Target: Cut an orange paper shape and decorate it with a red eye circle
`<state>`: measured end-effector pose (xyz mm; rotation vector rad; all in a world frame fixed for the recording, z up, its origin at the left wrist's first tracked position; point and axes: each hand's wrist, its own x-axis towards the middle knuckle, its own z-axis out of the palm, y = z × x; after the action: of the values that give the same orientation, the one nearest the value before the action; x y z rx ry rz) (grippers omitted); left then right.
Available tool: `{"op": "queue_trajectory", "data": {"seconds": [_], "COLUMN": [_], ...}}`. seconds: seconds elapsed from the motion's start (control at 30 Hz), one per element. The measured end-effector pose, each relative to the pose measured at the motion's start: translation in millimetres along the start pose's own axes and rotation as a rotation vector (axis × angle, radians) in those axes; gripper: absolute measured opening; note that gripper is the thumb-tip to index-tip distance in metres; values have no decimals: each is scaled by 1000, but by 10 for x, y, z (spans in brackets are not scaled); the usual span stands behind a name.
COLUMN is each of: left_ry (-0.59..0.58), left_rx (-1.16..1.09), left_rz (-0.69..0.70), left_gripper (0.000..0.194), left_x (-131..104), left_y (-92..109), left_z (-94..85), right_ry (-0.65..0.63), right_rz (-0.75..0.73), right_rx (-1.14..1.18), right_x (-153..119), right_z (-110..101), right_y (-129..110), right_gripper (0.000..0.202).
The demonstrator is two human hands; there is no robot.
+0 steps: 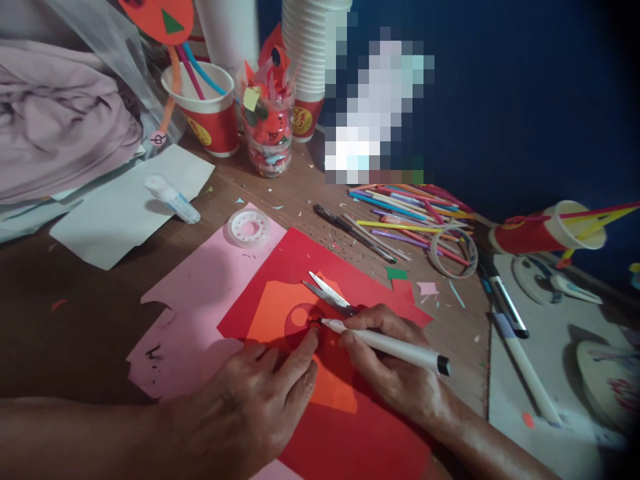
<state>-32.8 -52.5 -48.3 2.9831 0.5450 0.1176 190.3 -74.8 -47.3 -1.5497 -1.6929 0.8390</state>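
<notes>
A white marker point(395, 348) with a black end is pinched in my right hand point(405, 380). Its tip rests on or just above a dark red round piece point(295, 328) with a small orange spot, where a short black mark shows. My left hand point(260, 393) lies with fingers stretched out, the index fingertip pressing beside the marker's tip. Under both is a sheet of orange paper point(333, 393) on red paper point(300, 253), with pink paper point(200, 300) at the left. Scissors point(327, 292) lie with blades slightly apart, their handles hidden behind my right hand.
A tape roll point(249, 228) lies on the pink paper. Behind are a glue stick point(173, 199), a black pen point(355, 233), coloured sticks point(400, 207), a paper cup point(205, 110) and a scrap-filled plastic cup point(270, 133). More markers point(525, 367) lie right; a cup point(545, 227) is tipped over.
</notes>
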Motion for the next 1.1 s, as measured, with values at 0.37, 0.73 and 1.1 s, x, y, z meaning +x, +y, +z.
{"op": "queue_trajectory", "data": {"seconds": [0.37,0.73,1.1], "left_ry": [17,-8,-9], "left_rx": [41,35,-3], "left_rz": [57,47,62], "left_gripper": [38,36,41], "left_x": [23,53,58], "left_y": [1,-1,1], "left_z": [-24,-51,-32], "right_ry": [-31,1,-49], "right_rz": [-44,-26,-73], "right_rx": [-33,-13,-40], "right_x": [31,23,50], "right_z": [2,9,-5], "right_y": [-21,-42,-52], "right_gripper": [6,7,5]}}
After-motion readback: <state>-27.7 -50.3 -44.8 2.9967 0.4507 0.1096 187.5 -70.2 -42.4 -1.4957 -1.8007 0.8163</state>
